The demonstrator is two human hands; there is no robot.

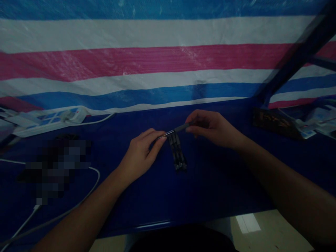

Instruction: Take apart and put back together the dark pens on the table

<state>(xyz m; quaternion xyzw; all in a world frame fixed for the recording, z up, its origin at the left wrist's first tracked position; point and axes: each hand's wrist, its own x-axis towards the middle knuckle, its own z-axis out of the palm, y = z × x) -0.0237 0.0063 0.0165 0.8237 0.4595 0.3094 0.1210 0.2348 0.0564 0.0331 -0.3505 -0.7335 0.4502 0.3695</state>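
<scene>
A slim dark pen [181,128] with a shiny silver stretch is held slantwise between both hands, above the blue table [147,199]. My left hand [143,150] pinches its lower left end between thumb and fingers. My right hand [210,126] is closed on its upper right end, the fingertips bent round it. Just beneath the pen, a small row of similar dark pens [177,152] lies side by side on the table, pointing toward me. Their near ends look glossy, and their far ends are partly covered by the held pen.
A white power strip [78,115] with plugs and cables lies at the back left. Nearer is a blurred-out dark device [57,168] with a white cable [98,175]. A dark box-like piece [277,122] and more cables are at right. Striped sheeting [157,59] hangs behind the table.
</scene>
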